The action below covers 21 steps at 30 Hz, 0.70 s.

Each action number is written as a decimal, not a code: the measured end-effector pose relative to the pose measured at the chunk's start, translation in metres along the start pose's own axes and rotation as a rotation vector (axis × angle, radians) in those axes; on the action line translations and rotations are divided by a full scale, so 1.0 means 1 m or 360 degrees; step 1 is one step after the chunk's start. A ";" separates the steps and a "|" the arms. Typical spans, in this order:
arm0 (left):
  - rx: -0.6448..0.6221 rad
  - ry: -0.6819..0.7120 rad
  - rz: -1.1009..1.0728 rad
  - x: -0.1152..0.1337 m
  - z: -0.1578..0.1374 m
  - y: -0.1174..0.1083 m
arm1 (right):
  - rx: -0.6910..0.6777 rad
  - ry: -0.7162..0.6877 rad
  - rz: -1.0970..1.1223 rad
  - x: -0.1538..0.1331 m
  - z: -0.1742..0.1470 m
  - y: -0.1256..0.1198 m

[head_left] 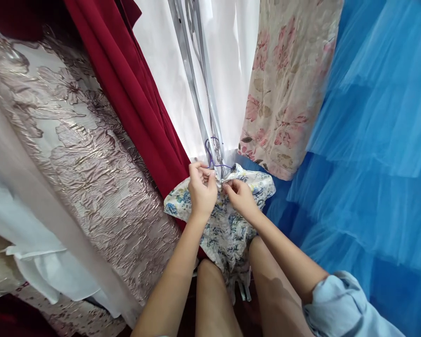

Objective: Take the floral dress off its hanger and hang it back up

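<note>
Between the dark red draped cloth (136,98) and the blue tiered tulle skirt (368,140), we have a white garment with a blue and yellow floral print (227,229) in front of us, its upper part spread at the foot of a grey metal stand (188,61) and its lower part hanging between our knees. A thin purple hanger-like loop (210,161) rises at its neckline, though we cannot tell whether it hooks onto the stand.

Our left hand (201,189) has thumb and fingers drawn together on the neckline, and our right hand (239,195) pinches the same edge just beside it. Whether something small sits between those fingertips, we cannot make out.

We judge the step in hand to be close work at the neck opening, with both hands sharing it. The next move, in our view, calls for one hand keeping the edge steady while the other works it with light fingertip pressure, since thin cloth like this could easily slip or crease.
</note>
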<state>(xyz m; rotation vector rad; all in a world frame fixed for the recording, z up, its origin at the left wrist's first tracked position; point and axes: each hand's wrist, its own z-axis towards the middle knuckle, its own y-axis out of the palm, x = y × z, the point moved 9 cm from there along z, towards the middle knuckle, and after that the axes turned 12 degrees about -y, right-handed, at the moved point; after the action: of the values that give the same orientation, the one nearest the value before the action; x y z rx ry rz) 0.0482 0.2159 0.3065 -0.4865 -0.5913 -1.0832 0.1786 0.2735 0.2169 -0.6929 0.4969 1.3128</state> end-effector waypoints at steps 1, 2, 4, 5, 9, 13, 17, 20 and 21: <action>0.0090 -0.0011 -0.0082 -0.002 0.006 -0.009 | -0.0059 0.0003 -0.0079 0.003 -0.003 0.000; 0.0201 -0.0021 -0.0159 -0.005 0.012 -0.023 | -0.0133 0.0013 -0.0163 0.008 -0.008 0.000; 0.0412 -0.0080 -0.0271 -0.019 0.025 -0.057 | -0.0272 0.0051 -0.0296 0.020 -0.022 -0.003; 0.0493 -0.0137 -0.0304 -0.030 0.032 -0.075 | -0.0332 0.0068 -0.0338 0.026 -0.030 -0.006; 0.0744 -0.0529 -0.0359 -0.095 0.041 -0.143 | -0.0501 0.0100 -0.0423 0.039 -0.059 -0.018; 0.0794 -0.1099 -0.0454 -0.171 0.006 -0.159 | -0.0668 0.0137 -0.0518 0.043 -0.079 -0.013; 0.0482 -0.1355 -0.0422 -0.210 -0.038 -0.129 | -0.0923 0.0185 -0.0626 0.055 -0.100 0.003; 0.0202 -0.1443 -0.0356 -0.219 -0.062 -0.107 | -0.1030 0.0204 -0.0656 0.065 -0.110 0.007; 0.0073 -0.1481 -0.0326 -0.220 -0.069 -0.099 | -0.1067 0.0215 -0.0669 0.068 -0.114 0.008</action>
<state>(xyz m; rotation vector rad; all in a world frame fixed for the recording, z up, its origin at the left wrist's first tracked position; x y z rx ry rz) -0.1042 0.2802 0.1180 -0.9090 -1.5022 -0.9944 0.1901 0.2418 0.0884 -1.3672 -0.0093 1.0238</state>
